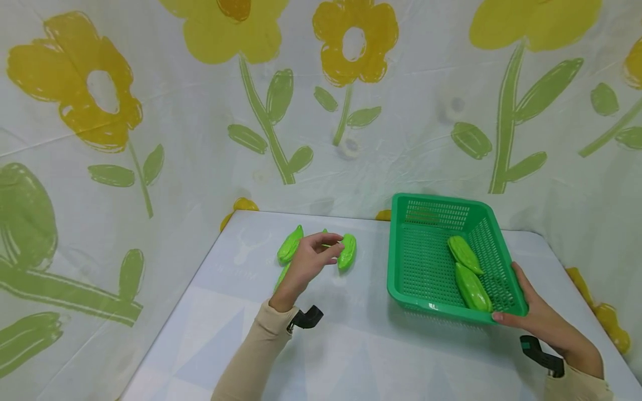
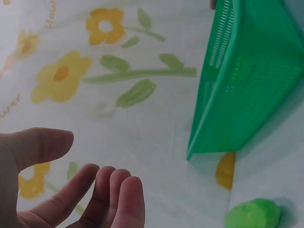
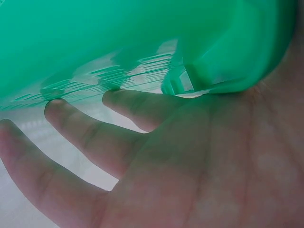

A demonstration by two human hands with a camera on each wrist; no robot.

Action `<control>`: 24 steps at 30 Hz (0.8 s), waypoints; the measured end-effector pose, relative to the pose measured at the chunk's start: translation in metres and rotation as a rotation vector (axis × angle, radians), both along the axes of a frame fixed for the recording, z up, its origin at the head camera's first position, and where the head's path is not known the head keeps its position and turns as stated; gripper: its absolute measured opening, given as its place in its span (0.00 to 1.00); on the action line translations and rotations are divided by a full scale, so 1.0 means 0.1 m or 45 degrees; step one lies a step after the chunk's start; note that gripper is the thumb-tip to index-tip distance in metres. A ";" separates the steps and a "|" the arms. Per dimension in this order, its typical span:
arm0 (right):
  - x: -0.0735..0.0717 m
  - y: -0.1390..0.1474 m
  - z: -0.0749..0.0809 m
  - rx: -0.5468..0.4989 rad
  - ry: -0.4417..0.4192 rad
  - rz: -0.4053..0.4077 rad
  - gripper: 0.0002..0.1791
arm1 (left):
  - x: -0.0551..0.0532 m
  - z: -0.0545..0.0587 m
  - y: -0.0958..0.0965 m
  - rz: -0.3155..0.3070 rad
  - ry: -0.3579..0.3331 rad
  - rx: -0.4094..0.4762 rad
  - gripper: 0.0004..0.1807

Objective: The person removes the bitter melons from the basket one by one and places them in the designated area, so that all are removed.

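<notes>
My left hand (image 1: 311, 259) is held above the table among several bright green bitter gourds, its fingers loosely bent and nothing between thumb and fingertips. One gourd (image 1: 347, 252) lies just right of its fingertips, another (image 1: 290, 245) to its left; others are partly hidden behind the hand and wrist. In the left wrist view, a gourd (image 2: 254, 213) shows at the bottom right, apart from the fingers. At the right, my right hand (image 1: 544, 317) grips the near right corner of a green plastic basket (image 1: 421, 267), thumb at the rim, fingers along the outer wall. Two gourds (image 1: 471, 287) lie inside.
The white table (image 1: 351, 345) carries a pale blue triangle pattern. Behind and beside it hangs a white cloth (image 1: 411, 139) printed with yellow flowers. The basket stands near the table's back right part.
</notes>
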State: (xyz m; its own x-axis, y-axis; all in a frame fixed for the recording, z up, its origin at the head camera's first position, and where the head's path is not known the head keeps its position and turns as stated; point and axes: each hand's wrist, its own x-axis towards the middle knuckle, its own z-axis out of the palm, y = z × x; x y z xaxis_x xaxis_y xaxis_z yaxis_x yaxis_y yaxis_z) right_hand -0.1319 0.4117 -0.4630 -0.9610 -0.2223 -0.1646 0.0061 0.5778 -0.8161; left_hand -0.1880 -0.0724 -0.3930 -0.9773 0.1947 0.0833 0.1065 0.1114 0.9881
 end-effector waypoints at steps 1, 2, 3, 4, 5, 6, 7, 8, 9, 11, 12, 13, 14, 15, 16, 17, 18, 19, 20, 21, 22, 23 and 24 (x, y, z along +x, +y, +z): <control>0.00 0.00 0.00 -0.002 -0.001 -0.001 0.65 | -0.01 0.01 0.04 -0.011 -0.001 0.007 0.17; 0.00 0.00 0.01 0.001 0.000 -0.001 0.64 | -0.01 0.02 0.07 -0.024 -0.007 0.015 0.17; 0.00 0.00 0.01 0.005 0.000 -0.001 0.64 | -0.01 0.03 0.11 -0.038 -0.009 0.021 0.17; 0.00 0.00 0.01 0.004 0.000 -0.002 0.64 | -0.02 0.03 0.15 -0.056 -0.014 0.029 0.18; 0.00 -0.01 0.02 0.004 -0.002 -0.003 0.64 | -0.02 0.04 0.19 -0.074 -0.024 0.033 0.18; 0.00 -0.01 0.02 0.004 -0.004 -0.004 0.64 | -0.03 0.04 0.24 -0.092 -0.034 0.035 0.18; 0.00 -0.01 0.02 0.002 -0.007 -0.004 0.65 | -0.03 0.04 0.28 -0.104 -0.045 0.038 0.18; 0.00 -0.01 0.02 0.002 -0.007 -0.003 0.64 | -0.03 0.04 0.33 -0.113 -0.057 0.043 0.18; 0.00 -0.01 0.02 0.001 -0.007 -0.003 0.64 | -0.03 0.03 0.38 -0.124 -0.066 0.046 0.18; 0.00 -0.01 0.02 -0.001 -0.002 -0.002 0.65 | -0.03 0.02 0.48 -0.151 -0.072 0.052 0.18; -0.01 -0.01 0.02 0.003 0.003 -0.003 0.64 | -0.03 0.02 0.53 -0.165 -0.071 0.054 0.18; -0.01 0.00 0.02 0.003 0.008 -0.003 0.65 | -0.04 0.01 0.58 -0.179 -0.071 0.056 0.17; -0.02 0.00 0.01 0.001 0.010 -0.004 0.65 | -0.03 0.01 0.63 -0.195 -0.071 0.059 0.17; -0.02 0.00 0.01 0.001 0.015 -0.005 0.64 | -0.03 0.01 0.68 -0.209 -0.067 0.065 0.17; -0.02 0.00 0.00 0.000 0.018 -0.005 0.64 | -0.03 0.00 0.73 -0.222 -0.064 0.071 0.17; -0.02 0.00 0.00 -0.003 0.021 -0.003 0.64 | -0.02 0.00 0.78 -0.232 -0.065 0.077 0.16; -0.02 0.00 -0.01 -0.003 0.023 -0.002 0.64 | -0.02 -0.01 0.82 -0.242 -0.065 0.083 0.16; -0.02 0.00 -0.02 -0.007 0.022 0.000 0.64 | -0.01 -0.02 0.87 -0.251 -0.066 0.090 0.16; -0.02 0.01 -0.02 -0.009 0.022 0.002 0.64 | 0.00 -0.03 0.91 -0.260 -0.068 0.094 0.16; -0.02 0.01 -0.03 -0.006 0.022 0.002 0.65 | 0.01 -0.04 0.95 -0.268 -0.068 0.096 0.16; -0.01 0.02 -0.03 -0.004 0.020 0.001 0.65 | 0.01 -0.05 0.99 -0.280 -0.066 0.094 0.16; -0.01 0.02 -0.03 0.002 0.018 -0.001 0.65 | 0.02 -0.05 1.03 -0.290 -0.066 0.095 0.15; -0.01 0.03 -0.04 0.007 0.018 0.000 0.65 | 0.03 -0.06 1.07 -0.302 -0.063 0.096 0.16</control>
State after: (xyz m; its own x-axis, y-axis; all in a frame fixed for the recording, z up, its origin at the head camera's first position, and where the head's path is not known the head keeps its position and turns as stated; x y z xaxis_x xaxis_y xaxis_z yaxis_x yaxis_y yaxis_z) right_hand -0.1330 0.4143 -0.4666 -0.9633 -0.2214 -0.1521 -0.0054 0.5820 -0.8131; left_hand -0.1852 0.0349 -0.3991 -0.9082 0.4144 0.0592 0.0719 0.0150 0.9973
